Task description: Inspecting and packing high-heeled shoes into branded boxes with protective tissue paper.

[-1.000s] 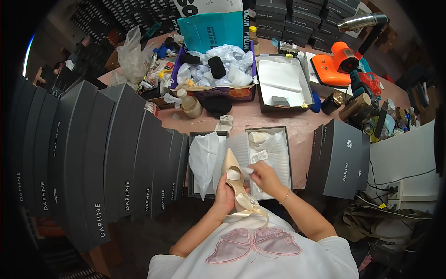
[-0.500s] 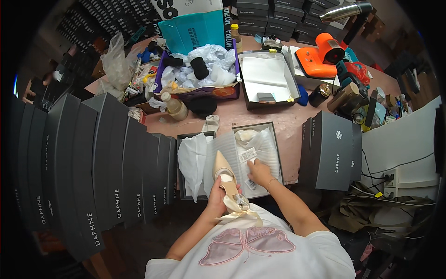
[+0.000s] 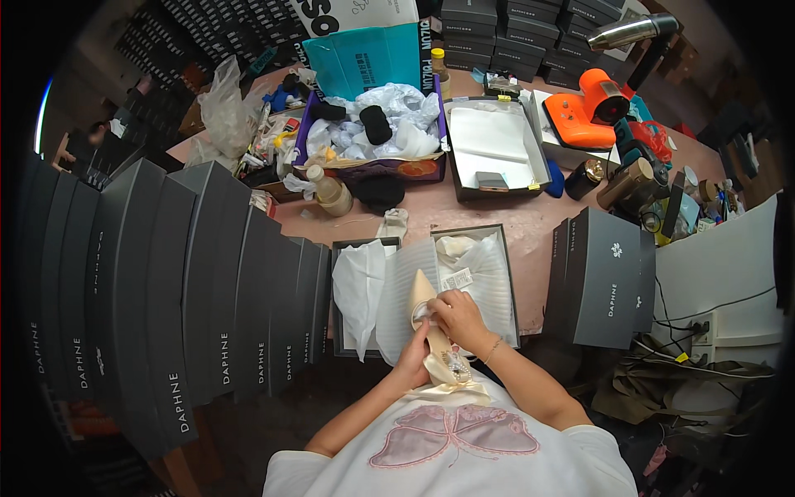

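A pale beige pointed shoe [image 3: 421, 290] with a jewelled ornament and a cream satin bow [image 3: 458, 389] is held in front of my chest, toe pointing away. My left hand [image 3: 411, 360] is wrapped round its middle from the left. At the shoe's opening, my right hand [image 3: 460, 321] has its fingers bent together next to white material inside; what they grip is hidden. Beneath and beyond lies an open dark grey shoebox [image 3: 508, 277] lined with translucent foam wrap [image 3: 406, 282], with a white printed tag [image 3: 458, 280] in it. White tissue paper [image 3: 358, 290] lies on the left part.
Dark grey shoeboxes [image 3: 211, 282] stand in a row at left, more [image 3: 600, 277] at right. Behind are a purple box [image 3: 397, 170] of crumpled paper, a glue-coloured bottle [image 3: 331, 192], an open box with a phone [image 3: 491, 180], and an orange device [image 3: 571, 120].
My right hand has left the tag in the box and come to the shoe's opening. The whole view has shifted slightly; my left hand still holds the shoe.
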{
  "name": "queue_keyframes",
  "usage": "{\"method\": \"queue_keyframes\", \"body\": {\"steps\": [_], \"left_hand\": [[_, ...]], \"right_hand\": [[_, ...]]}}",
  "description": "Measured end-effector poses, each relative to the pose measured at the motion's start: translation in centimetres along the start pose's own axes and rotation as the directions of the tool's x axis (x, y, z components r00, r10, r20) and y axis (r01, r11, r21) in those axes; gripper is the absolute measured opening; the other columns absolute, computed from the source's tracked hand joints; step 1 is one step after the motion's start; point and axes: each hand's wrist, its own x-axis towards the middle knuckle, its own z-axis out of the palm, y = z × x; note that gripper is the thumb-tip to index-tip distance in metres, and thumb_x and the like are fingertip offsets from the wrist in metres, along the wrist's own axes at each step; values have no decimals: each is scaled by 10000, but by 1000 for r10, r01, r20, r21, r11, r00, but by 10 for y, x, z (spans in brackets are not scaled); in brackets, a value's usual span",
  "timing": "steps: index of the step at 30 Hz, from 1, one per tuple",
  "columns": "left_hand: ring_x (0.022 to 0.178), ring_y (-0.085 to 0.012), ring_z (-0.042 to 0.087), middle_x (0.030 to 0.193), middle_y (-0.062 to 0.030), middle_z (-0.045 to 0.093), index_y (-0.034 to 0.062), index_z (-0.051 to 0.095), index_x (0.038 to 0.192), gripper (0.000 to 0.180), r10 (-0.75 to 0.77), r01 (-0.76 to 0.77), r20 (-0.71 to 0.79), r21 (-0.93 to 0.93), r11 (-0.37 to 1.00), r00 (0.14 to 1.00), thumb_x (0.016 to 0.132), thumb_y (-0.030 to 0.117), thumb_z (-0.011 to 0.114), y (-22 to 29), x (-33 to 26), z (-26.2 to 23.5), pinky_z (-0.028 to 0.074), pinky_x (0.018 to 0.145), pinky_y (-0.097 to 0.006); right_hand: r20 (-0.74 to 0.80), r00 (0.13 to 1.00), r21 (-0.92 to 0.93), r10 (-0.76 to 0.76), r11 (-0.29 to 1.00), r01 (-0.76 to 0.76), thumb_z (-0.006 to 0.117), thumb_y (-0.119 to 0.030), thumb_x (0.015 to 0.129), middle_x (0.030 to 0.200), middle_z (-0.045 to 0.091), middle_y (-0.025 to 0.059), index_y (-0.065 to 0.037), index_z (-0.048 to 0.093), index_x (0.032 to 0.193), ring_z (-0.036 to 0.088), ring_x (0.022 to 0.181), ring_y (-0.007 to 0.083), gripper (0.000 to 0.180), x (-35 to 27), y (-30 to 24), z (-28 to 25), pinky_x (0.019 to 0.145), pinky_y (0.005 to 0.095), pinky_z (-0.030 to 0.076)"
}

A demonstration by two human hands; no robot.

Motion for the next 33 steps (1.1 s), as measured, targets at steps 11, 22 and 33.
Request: {"method": "queue_keyframes", "body": {"steps": [11,22,33], "left_hand": [[722,-243,653,832,-144,647,22,500,1214,430,-6,14,-41,194,981,999,949,344,395,50,2,-17,555,666,-357],[1250,-289,433,1388,-211,372,-3,242,1446,700,346,-503,437,856,124,830,882,177,616,35,58,42,406,1004,-376],[1160,-311,513,1250,-220,528,-70,431,1309,630,261,-161,-33,710,686,965,813,214,698,-42,129,-2,398,980,-353]], "right_hand": [[245,944,480,221,818,-316,733,-271,795,1268,501,237,-69,349,1405,593,1028,330,749,28,6,-12,835,397,501],[147,981,-399,131,915,-62,633,-62,728,891,586,90,-85,644,879,557,916,259,154,-33,92,-40,757,384,425],[-260,921,-153,290,929,-336,622,-41,795,954,583,150,-15,597,989,584,894,327,197,-69,56,-75,769,367,479]]}}
